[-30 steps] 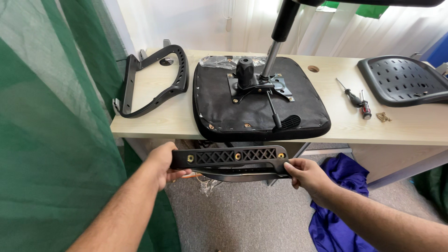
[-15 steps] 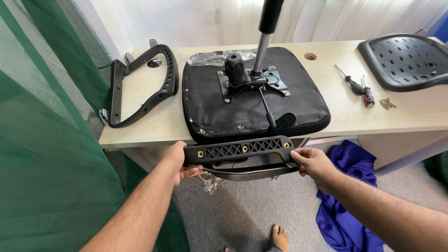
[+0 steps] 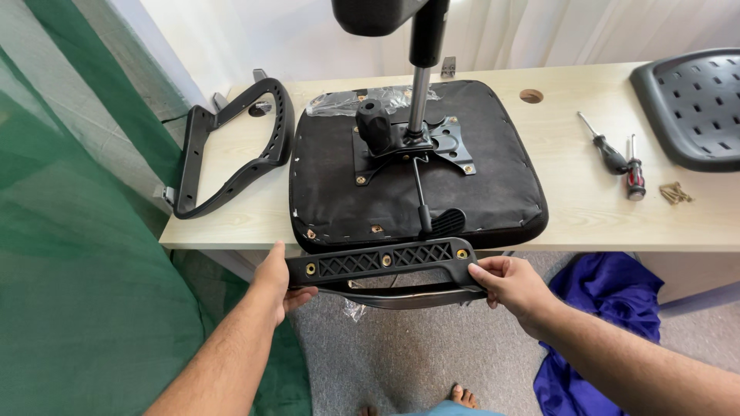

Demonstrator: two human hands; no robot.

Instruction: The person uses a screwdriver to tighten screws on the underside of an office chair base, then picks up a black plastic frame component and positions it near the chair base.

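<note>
— While you scan from the left, what comes first?

— Green netting (image 3: 69, 254), then a black armrest loop (image 3: 231, 150) lying on the bench (image 3: 570, 208) near its left end, its long side running away from the front edge.

— And the hands?

— The left hand (image 3: 277, 281) grips the left end of a black plastic armrest (image 3: 385, 266), thumb on top, fingers (image 3: 301, 295) curled under and pinching it. The right hand (image 3: 512, 285) clamps the right end the same way, fingers wrapped around the bar.

— Which way does that armrest lie?

— Its long axis runs left to right, parallel to the bench's front edge, tilted slightly so the right end sits a bit higher. The ribbed face with brass-coloured screw holes points up toward the camera. It is held in the air just in front of and below the bench edge, close to the upturned seat cushion (image 3: 416, 166).

— What sits on that cushion?

— A metal mounting plate (image 3: 408, 142) with a gas cylinder (image 3: 420, 92) rising upright.

— Further right?

— Two screwdrivers (image 3: 620, 162), a small heap of screws (image 3: 676, 192), and a perforated black backrest shell (image 3: 694, 108). Blue cloth (image 3: 601, 308) lies on the floor below.
</note>
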